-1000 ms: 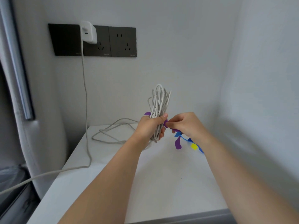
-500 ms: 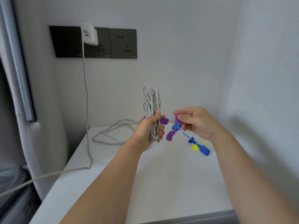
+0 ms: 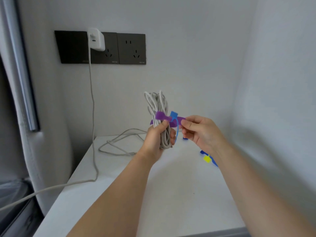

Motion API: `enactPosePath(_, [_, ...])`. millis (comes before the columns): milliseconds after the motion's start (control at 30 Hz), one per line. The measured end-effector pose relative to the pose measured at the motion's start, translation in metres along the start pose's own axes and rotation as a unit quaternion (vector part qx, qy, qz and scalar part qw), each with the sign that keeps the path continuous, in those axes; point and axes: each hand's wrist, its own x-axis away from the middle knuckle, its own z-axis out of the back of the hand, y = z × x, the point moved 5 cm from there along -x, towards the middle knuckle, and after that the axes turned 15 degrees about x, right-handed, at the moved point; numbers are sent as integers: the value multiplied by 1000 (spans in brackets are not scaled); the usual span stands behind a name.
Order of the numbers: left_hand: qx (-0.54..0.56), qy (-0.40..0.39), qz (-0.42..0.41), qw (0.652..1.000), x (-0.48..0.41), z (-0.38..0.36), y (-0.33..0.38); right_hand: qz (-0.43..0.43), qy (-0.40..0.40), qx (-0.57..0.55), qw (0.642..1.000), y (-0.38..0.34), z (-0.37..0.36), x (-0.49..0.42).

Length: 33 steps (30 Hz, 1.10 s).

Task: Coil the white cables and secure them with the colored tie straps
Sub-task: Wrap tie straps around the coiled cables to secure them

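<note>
My left hand (image 3: 158, 139) grips a coiled white cable (image 3: 157, 106) upright above the white table (image 3: 171, 185). A purple tie strap (image 3: 162, 116) lies across the front of the coil, just above my left thumb. My right hand (image 3: 199, 130) pinches the strap's right end. A blue tie strap (image 3: 175, 124) hangs over the purple one, its thin tail dangling between my hands. A second white cable (image 3: 119, 144) lies loose on the table behind the coil.
More tie straps, yellow (image 3: 207, 159) and blue (image 3: 203, 152), lie on the table under my right wrist. A white charger (image 3: 96, 39) sits in dark wall sockets (image 3: 131, 48); its cable (image 3: 93, 117) runs down across the table's left edge. Walls close the back and right.
My right hand has pulled the purple strap across the front of the coil, and the blue strap came up with it. The coil sits a little further right in my left hand.
</note>
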Motion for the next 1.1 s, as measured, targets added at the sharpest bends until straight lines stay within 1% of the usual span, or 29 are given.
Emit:
enactPosePath(100, [8,-41,-5,999,2,-6,2,18,61,131,989,2,7,-1])
enactPosePath(200, [2,-59,6,998,3,-9,2,21,82,162,983,1,7,0])
enactPosePath(333, [2,-74,12,997,2,-10,-1,22,87,159,983,-1,6,1])
enactPosePath(733, [10,-71,17,997,1,-9,-2,10,107,153,982,5,10,-4])
enactPosePath(933, [-5,-64,15,998,2,-10,-3,-13,115,79,990,10,9,-7])
enactPosePath(1100, [-20,-65,14,998,2,-11,-5,-10,133,41,990,9,9,-5])
